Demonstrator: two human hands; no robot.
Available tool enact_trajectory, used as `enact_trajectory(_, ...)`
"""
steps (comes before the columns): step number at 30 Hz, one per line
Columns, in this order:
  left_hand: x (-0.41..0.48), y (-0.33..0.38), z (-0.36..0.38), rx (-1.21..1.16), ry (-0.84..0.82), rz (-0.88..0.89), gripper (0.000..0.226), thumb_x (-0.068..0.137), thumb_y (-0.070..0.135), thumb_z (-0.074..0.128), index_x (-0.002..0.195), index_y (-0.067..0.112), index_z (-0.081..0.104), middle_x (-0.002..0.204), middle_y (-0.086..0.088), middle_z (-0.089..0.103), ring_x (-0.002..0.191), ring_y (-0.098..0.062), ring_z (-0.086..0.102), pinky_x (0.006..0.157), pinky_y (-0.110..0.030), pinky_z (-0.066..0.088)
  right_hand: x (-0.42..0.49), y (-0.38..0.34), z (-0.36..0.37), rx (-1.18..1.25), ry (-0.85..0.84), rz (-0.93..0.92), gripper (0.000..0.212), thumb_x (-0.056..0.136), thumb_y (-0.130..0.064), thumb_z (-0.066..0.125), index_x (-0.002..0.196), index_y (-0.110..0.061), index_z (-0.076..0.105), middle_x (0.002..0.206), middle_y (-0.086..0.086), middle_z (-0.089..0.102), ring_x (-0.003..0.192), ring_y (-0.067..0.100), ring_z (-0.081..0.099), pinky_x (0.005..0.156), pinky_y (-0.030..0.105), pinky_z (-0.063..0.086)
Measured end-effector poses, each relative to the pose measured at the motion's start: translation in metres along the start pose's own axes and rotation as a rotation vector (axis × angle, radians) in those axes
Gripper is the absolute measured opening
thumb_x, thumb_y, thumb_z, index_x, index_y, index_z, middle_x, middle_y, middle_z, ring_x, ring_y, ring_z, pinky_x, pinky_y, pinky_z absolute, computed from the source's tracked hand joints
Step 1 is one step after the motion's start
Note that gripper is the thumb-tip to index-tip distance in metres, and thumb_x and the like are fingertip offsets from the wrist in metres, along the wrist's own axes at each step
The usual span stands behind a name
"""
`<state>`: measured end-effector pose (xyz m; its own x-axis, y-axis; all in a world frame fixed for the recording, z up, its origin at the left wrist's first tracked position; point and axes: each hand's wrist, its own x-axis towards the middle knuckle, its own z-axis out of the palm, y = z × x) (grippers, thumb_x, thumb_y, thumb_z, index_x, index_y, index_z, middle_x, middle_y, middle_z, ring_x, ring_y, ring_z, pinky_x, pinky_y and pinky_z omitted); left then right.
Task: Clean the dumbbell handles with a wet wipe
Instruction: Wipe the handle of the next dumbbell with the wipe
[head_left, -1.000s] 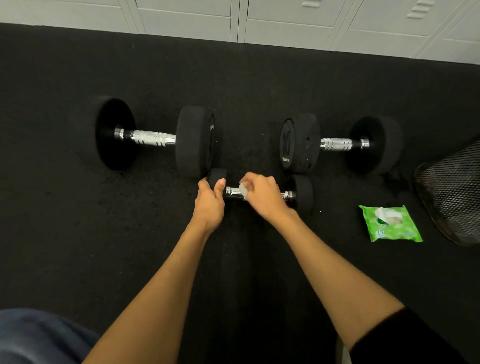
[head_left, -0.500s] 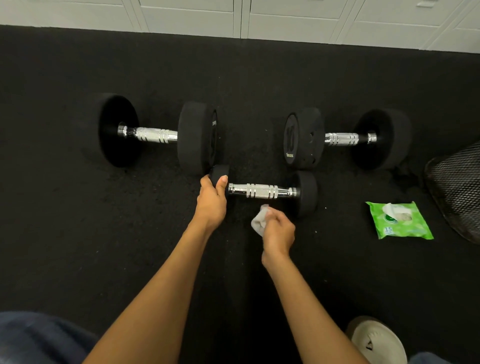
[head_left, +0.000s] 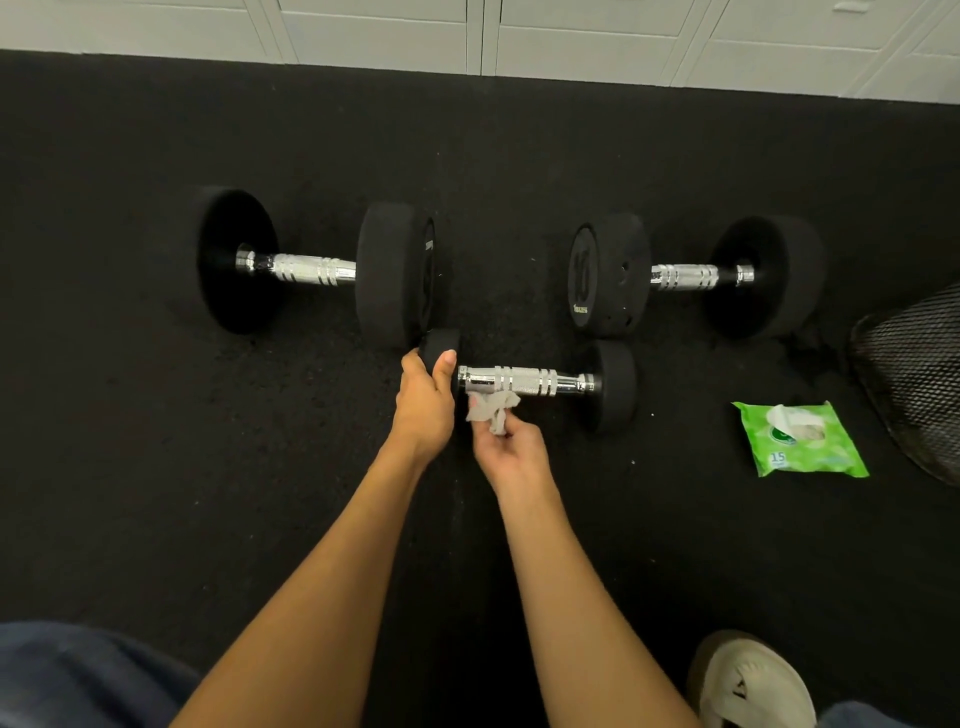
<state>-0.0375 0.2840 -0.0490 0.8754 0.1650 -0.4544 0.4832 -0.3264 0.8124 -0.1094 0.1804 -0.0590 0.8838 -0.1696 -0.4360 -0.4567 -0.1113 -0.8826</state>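
Step in hand: wiping the chrome handle (head_left: 524, 382) of the small dumbbell (head_left: 530, 382), which lies on the black rubber floor (head_left: 156, 467) nearer the person than the two larger dumbbells.
Left hand (head_left: 423, 402): fingers and thumb curled around the small dumbbell's left weight head (head_left: 439, 345), steadying it.
Right hand (head_left: 511, 449): fingertips pinched together on a crumpled wet wipe (head_left: 488, 408), touching the handle's underside near its left end.
Next move: likely wrap the wipe around the handle and rub toward the right head, keeping the left head pinned.
Supplies: green wet wipe pack (head_left: 800, 441) toward the floor's right edge, flap open.
Remaining: left large dumbbell (head_left: 311, 267) and right large dumbbell (head_left: 696, 275) still to attend to, judging by their position.
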Motion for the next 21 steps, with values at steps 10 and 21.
enact_trajectory(10,0.002,-0.002,0.0,0.006,-0.009,-0.001,0.06,0.1,0.046,0.032,0.147,0.013,0.019,0.145,-0.012,0.04,0.133,-0.028,0.039,0.104,-0.038,0.034,0.001,-0.022,-0.013,-0.001,-0.041,0.019,0.049,0.092,-0.042,0.052,0.099,0.006,0.056,0.101,0.031,0.06,0.097,0.048,0.056,0.092,0.065,0.041)
enact_trajectory(21,-0.001,-0.003,0.0,-0.005,-0.01,0.005,0.058,0.1,0.045,0.032,0.147,0.013,0.019,0.145,-0.011,0.04,0.134,-0.027,0.038,0.103,-0.037,0.033,0.003,-0.025,-0.036,-0.045,-0.07,0.062,0.052,0.085,-0.048,0.06,0.098,0.002,0.06,0.1,0.027,0.064,0.097,0.046,0.06,0.087,0.062,0.049)
